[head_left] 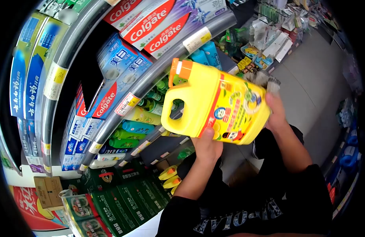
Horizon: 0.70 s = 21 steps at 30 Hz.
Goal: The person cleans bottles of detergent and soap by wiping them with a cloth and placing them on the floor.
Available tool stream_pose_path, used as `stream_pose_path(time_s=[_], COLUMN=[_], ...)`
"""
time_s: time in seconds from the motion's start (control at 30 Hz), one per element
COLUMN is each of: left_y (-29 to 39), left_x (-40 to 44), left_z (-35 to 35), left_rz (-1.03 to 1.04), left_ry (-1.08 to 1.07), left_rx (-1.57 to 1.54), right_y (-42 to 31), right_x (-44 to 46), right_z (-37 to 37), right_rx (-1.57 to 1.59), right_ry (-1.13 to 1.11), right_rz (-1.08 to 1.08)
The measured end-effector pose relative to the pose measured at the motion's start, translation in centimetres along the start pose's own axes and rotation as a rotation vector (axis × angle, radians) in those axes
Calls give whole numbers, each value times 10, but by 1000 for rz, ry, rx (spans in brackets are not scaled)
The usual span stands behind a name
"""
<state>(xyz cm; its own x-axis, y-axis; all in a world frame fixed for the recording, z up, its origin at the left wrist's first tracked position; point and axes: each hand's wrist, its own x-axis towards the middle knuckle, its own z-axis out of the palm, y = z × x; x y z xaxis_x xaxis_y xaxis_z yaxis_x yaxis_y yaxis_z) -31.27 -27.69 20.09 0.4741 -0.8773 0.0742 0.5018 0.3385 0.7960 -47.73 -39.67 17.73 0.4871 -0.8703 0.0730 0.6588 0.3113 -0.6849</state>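
A large yellow jug (233,104) with an orange cap and a printed label is held up, tilted, between my two hands. My left hand (208,145) grips its lower edge near the handle, thumb on the label side. Around the base end of the jug, my right hand (275,111) is closed, with a grey-and-white cloth-like item (263,79) just beyond it. The jug's handle opening faces the shelf, and neither hand is in it.
Shelves on the left hold Colgate boxes (151,23), blue toothpaste boxes (121,65) and several bottles (138,127). Green cartons (127,197) and a brown box (48,192) stand below. Packaged goods (269,37) line the back; blue bottles (349,156) are at right.
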Motion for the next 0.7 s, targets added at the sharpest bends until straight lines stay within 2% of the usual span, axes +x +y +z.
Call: stream_pose_path(time_s=[0.07,0.13,0.17,0.3,0.4,0.53,0.7], left_y=[6,10,11,20,19,14,12], left_x=[4,5,7,8,6,7,5], left_z=[-11,-22,-26,-34,-40,-32,-28], left_rz=[48,49,44,-41,-47,-33,-56], left_ry=[-46,-90,-130,-179,-187,-142,-112], left_rx=[-33,-93,-248,-223,-98,46,135], right_y=[-6,-21,-22,-32,-27,-21,-15], right_x=[-2,-9,-12,-6,-8,-4,-2], right_z=[-7,-12,-8,28,38,38,41], right_rx=[-90,-372,-477,-888,-1006,-964,-701], right_ry=[-123,-282,-324,-573,-499,-484,-400], right_rz=[-10,79,33,-225,-294,-230,-189])
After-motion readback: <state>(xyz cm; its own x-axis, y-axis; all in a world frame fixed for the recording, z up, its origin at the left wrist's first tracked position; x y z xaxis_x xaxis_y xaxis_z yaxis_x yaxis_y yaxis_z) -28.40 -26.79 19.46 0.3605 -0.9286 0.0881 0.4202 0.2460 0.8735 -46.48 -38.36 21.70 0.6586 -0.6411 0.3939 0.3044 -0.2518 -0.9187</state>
